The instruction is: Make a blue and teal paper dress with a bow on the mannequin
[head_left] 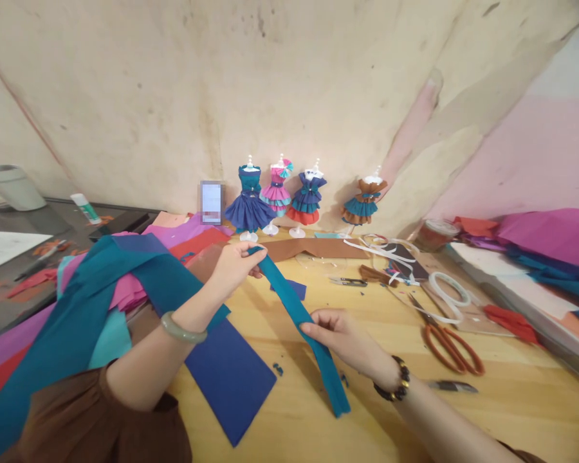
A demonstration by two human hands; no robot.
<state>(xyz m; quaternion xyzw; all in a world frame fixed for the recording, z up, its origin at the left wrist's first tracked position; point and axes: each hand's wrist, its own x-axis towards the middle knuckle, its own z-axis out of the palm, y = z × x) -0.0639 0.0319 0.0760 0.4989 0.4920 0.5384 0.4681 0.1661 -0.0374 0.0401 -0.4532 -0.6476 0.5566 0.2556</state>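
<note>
A long teal crepe paper strip [289, 302] stretches slantwise between my hands above the wooden table. My left hand [241, 260] pinches its far end between thumb and fingers. Partway down, my right hand [330, 331] grips the strip with the thumb on top, and the near end hangs free below. Under and left of the strip lies a dark blue sheet of crepe paper [234, 386]. A small blue paper piece [295, 289] rests behind the strip.
Several mini dress forms, one in a teal and blue dress [249, 199], stand along the wall. Orange-handled scissors [451, 344], thread snips [348, 281], a tape roll [448, 289] and a knife [453, 386] lie at right. Teal crepe paper [84, 302] heaps at left beside a glue stick [85, 209].
</note>
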